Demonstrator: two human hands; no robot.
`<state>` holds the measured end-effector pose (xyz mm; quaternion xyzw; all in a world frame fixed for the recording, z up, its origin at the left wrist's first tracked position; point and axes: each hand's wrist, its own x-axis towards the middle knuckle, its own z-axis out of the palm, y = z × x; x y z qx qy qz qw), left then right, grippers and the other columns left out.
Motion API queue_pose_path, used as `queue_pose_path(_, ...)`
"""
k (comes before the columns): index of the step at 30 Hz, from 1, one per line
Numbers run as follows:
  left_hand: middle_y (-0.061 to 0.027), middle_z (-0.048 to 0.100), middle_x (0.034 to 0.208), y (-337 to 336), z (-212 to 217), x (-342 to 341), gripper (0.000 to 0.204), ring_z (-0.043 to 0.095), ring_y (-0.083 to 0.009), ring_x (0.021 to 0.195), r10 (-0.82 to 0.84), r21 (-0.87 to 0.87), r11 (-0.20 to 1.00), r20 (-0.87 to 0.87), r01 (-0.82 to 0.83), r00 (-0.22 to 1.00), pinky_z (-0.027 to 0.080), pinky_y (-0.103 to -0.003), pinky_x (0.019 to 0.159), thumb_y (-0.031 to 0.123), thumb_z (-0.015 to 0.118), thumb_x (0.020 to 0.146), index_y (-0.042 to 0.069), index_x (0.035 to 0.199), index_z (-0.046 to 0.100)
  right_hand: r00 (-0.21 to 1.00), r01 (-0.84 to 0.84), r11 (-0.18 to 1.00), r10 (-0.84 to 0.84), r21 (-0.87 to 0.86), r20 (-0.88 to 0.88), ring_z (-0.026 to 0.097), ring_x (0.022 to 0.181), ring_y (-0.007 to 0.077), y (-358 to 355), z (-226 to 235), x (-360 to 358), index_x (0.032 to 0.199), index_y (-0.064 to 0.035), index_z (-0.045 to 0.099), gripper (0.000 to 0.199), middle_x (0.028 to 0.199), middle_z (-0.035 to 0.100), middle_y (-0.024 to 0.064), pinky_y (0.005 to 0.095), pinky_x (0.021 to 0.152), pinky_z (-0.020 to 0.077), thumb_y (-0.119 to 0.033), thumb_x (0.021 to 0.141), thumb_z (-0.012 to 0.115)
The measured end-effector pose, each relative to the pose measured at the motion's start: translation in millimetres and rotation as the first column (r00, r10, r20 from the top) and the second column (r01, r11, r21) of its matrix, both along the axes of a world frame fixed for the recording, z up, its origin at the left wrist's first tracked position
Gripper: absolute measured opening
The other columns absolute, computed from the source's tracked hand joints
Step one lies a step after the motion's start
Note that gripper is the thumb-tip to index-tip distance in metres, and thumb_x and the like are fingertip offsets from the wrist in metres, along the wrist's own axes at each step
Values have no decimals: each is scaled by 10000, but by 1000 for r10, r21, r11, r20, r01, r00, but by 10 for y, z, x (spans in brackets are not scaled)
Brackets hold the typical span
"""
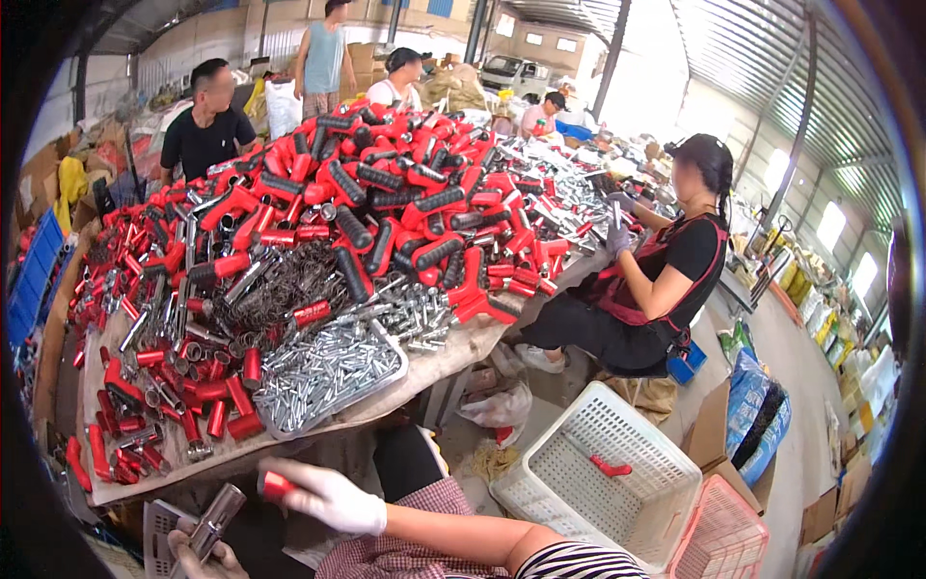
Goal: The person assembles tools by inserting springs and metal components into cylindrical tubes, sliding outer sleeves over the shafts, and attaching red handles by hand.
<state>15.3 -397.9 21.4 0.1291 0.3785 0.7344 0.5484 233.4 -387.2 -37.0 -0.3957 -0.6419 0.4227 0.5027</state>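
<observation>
My left hand, in a worn glove at the bottom edge, is closed round a shiny metal tube tilted up to the right. Just right of it, my right hand in a white glove grips a short red sleeve at its fingertips, apart from the tube. Its fingers are slightly blurred. Beyond both hands, the table bears a heap of red and black pistol-shaped handles. Nearer lie loose red sleeves and a clear tray full of small metal pins.
A white crate holding one red part stands right of my arm, with a pink basket beside it. A grey crate is at my left. One co-worker sits at the table's right side; several other people are behind the heap.
</observation>
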Motion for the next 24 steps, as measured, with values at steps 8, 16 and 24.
queue_pose_path(8,-138,647,1092,108,-245,-341,187,548,-156,530,-404,69,904,-191,423,895,408,-225,401,251,522,973,75,981,583,989,-138,975,127,172,71,649,1072,330,-74,264,75,1278,-2,567,523,1184,653,183,374,932,503,-194,820,730)
queue_pose_path(16,-91,601,967,5,-47,220,235,506,-126,607,-385,-82,923,-214,377,898,373,-231,465,315,536,900,83,888,572,967,15,991,-47,131,251,670,1057,331,-111,598,-58,1307,-29,565,542,1171,650,231,397,892,530,-264,834,687)
queue_pose_path(24,-195,626,1040,14,-246,142,366,617,-178,621,-649,10,751,-173,660,741,491,-257,466,346,551,902,-15,939,597,994,66,986,-52,-151,94,617,966,198,-38,285,-84,1295,22,571,443,1092,667,164,329,924,475,-287,1036,387)
